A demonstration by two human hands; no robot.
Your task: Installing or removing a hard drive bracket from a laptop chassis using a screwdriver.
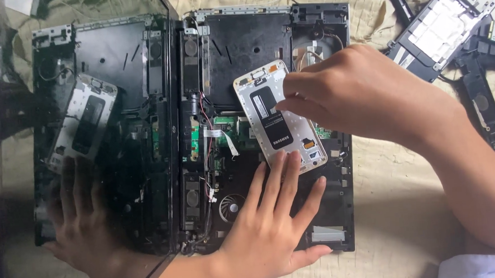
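An opened laptop base (265, 46) lies on a quilted beige cloth (401, 215), its cover off so that the black inner frame, a green board (224, 129), thin red wires and a round fan (230, 206) show. A white, rounded-corner plate (268, 106) with a black rectangular label near its middle rests tilted on the middle of the base, its far end leaning left and its near end right. The left hand (264, 229) comes in from the near edge and lies flat, palm down, on the base; its fingers (276, 180) are spread and straight, gripping nothing, with the tips of two of them pressing on the near end of the plate. The right hand (365, 94) reaches in from the right, above the far right part of the plate; its fingers (291, 105) are curled close together and pinch at the plate's right edge, beside the label, though whether they actually grip the edge or a small part on it cannot be told. To the left, a glossy dark screen (106, 79) stands open at the hinge and mirrors the base, the plate and the left hand. At the far right, well apart from the hands, lie other taken-apart pieces: a black frame with silver plates (441, 30) and a narrow black strip (483, 107).
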